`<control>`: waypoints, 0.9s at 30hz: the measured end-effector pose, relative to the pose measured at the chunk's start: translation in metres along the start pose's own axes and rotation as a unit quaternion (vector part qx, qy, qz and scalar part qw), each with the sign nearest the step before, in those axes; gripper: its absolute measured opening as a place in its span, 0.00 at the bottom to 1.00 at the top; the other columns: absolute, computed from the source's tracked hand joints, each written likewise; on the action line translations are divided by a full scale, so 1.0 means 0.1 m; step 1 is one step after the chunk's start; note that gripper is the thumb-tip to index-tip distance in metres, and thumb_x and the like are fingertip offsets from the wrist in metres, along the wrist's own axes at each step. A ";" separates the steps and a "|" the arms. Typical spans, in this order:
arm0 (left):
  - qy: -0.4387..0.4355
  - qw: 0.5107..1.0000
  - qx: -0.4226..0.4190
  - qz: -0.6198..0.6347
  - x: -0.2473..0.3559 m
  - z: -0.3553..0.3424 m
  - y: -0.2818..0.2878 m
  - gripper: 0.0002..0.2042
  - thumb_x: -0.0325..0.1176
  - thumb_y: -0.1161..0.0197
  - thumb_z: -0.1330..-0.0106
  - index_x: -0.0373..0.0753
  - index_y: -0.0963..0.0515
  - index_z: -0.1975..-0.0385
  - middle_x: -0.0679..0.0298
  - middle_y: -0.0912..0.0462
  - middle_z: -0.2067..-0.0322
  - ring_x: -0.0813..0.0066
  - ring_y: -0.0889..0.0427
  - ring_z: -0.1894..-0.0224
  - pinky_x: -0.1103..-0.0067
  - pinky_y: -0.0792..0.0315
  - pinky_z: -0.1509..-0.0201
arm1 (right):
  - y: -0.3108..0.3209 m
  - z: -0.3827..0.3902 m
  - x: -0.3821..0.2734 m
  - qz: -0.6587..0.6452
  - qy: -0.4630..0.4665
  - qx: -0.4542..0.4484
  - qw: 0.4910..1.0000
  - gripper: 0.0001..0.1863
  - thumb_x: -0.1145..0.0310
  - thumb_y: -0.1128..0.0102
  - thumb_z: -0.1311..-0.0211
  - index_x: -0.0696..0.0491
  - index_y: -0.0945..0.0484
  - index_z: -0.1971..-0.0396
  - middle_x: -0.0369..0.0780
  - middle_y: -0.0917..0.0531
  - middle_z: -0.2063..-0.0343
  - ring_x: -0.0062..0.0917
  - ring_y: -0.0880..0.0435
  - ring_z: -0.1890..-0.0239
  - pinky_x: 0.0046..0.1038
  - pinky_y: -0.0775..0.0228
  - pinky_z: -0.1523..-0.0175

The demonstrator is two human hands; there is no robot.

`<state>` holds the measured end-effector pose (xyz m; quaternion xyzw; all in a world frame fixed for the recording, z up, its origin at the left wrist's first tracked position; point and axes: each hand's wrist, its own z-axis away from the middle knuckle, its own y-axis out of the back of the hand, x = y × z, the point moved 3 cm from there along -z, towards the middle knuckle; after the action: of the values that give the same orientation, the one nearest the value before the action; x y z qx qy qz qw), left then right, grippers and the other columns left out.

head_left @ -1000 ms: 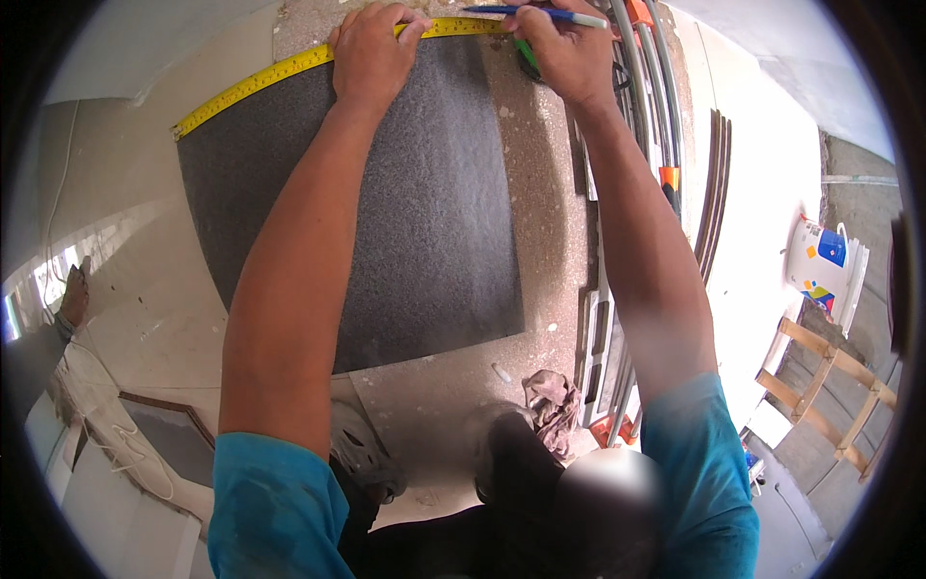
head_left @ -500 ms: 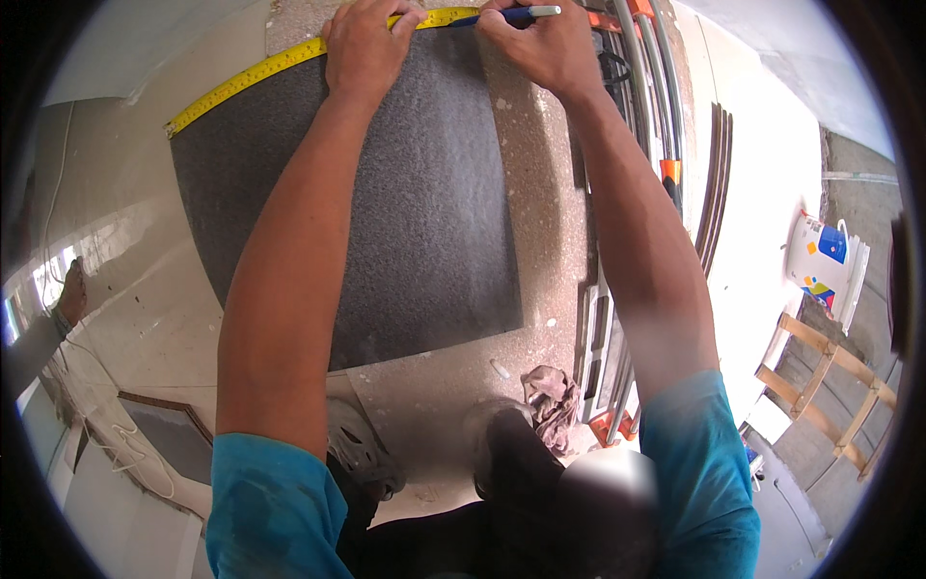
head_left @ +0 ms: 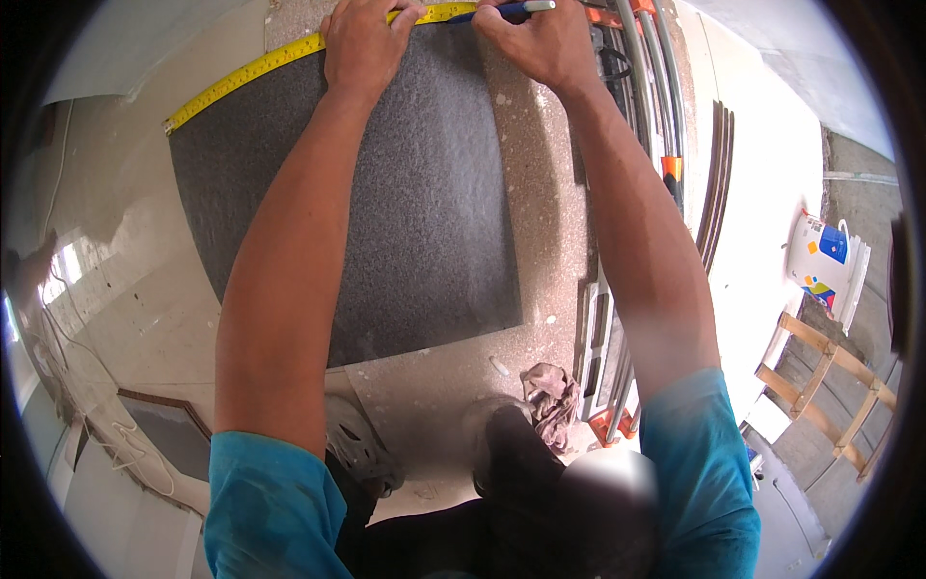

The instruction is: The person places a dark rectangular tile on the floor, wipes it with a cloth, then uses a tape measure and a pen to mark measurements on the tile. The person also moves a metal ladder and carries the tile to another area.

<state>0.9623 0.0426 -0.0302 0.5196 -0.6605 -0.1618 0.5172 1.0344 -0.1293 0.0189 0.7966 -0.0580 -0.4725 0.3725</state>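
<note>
A dark grey tile (head_left: 424, 203) with a rough, speckled face lies flat in front of me. Along its far edge runs a yellow tape measure (head_left: 253, 71), its end at the tile's far left corner. My left hand (head_left: 365, 46) is closed on the tape, pressing it near the middle of that edge. A blue pen with a pale end (head_left: 532, 7) sits in my right hand (head_left: 542, 46), its tip low beside the tape near the tile's far right corner. The top of the frame cuts off part of both hands.
Right of the tile lies a long tool with metal rails (head_left: 644, 106) and orange parts. A crumpled rag (head_left: 552, 405) lies near my feet. Farther right are dark strips (head_left: 716, 183), a white bucket (head_left: 820, 256) and a wooden frame (head_left: 834, 391). Cables (head_left: 135, 449) trail at left.
Another person's foot at the far left has pulled back toward the edge and is now only a dim shape. My hands, the tape and the pen have hardly moved.
</note>
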 end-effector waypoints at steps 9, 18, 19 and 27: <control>-0.009 1.000 0.002 0.003 -0.01 -0.01 -0.02 0.08 0.35 0.37 0.44 0.36 0.22 0.75 0.54 0.22 0.70 0.52 0.24 0.61 0.61 0.32 0.54 | -0.01 0.01 -0.02 0.001 0.002 0.011 1.000 0.10 0.64 0.38 0.49 0.56 0.22 0.78 0.38 0.23 0.86 0.21 0.27 0.82 0.27 0.33 0.74; -0.012 1.000 0.015 0.004 0.00 0.00 -0.01 0.08 0.35 0.37 0.43 0.36 0.22 0.74 0.55 0.22 0.69 0.52 0.24 0.60 0.61 0.33 0.53 | 0.00 0.00 -0.03 -0.010 0.012 0.015 1.000 0.10 0.65 0.37 0.49 0.57 0.22 0.79 0.38 0.23 0.86 0.20 0.27 0.83 0.26 0.34 0.75; -0.012 1.000 0.015 0.005 0.00 0.00 -0.01 0.08 0.35 0.37 0.43 0.36 0.21 0.73 0.55 0.22 0.69 0.52 0.24 0.60 0.61 0.33 0.53 | 0.00 0.00 -0.02 -0.012 0.011 0.015 1.000 0.10 0.65 0.37 0.49 0.57 0.22 0.79 0.38 0.23 0.86 0.19 0.28 0.83 0.26 0.34 0.75; -0.011 1.000 0.007 0.014 0.00 0.00 0.00 0.08 0.34 0.36 0.43 0.36 0.21 0.73 0.54 0.22 0.69 0.53 0.24 0.60 0.61 0.32 0.53 | -0.01 0.00 -0.02 -0.009 -0.005 -0.001 1.000 0.10 0.65 0.37 0.49 0.57 0.23 0.79 0.36 0.24 0.86 0.17 0.29 0.83 0.24 0.35 0.75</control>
<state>0.9617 0.0429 -0.0304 0.5116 -0.6748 -0.1558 0.5085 1.0330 -0.1276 0.0196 0.7942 -0.0519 -0.4802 0.3687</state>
